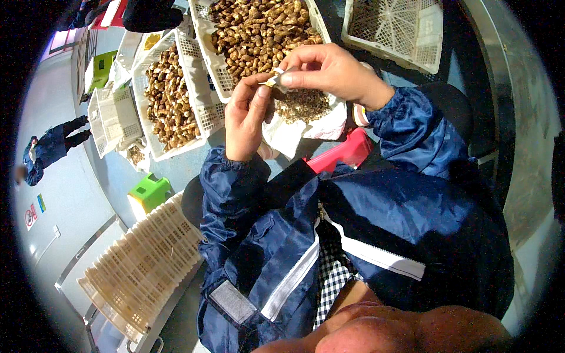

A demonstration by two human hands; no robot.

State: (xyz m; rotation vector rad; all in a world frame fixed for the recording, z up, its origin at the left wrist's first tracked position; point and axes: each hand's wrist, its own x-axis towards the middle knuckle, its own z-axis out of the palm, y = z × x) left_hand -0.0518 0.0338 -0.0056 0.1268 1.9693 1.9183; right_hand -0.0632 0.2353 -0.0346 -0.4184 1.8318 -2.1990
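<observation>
My left hand (244,117) and my right hand (329,70) meet in front of me, thumbs and fingertips pinched close together. Between them is a small whitish piece (275,79) with a yellowish tip; it is too small to tell whether it is a mushroom or a tool. Each hand's fingers close on it, partly hiding it. Just below lies a white cloth (329,122) bearing a heap of brown crumbly scraps (303,106). Right behind my hands stands a white perforated crate (222,79) full of small brown mushrooms (265,35).
To the left stands another crate (196,88) of mushrooms, beside a white crate (115,115). A white crate (391,29) sits at the far right. Nearer are a red plastic stool (347,152), a green stool (150,191) and stacked cream baskets (144,259). Another person (50,147) stands far left.
</observation>
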